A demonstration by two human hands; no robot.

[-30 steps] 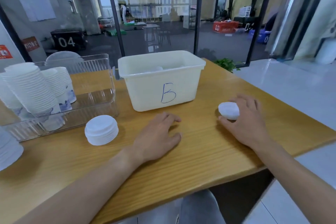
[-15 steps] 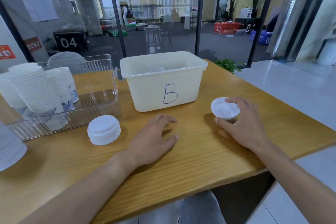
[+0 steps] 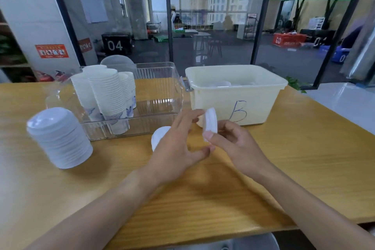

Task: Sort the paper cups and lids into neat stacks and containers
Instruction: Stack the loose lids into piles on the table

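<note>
While the right hand [image 3: 233,144] pinches a white lid [image 3: 210,123] on edge, the left hand [image 3: 178,146] hovers spread beside it — cream bin marked B [image 3: 263,105] just behind.

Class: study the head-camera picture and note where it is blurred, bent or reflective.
Head view: the lid stack at left is smeared by motion blur; the table edge bows from wide-angle distortion; the glass wall carries faint reflections; the lid in the right hand looks soft-edged.
</note>
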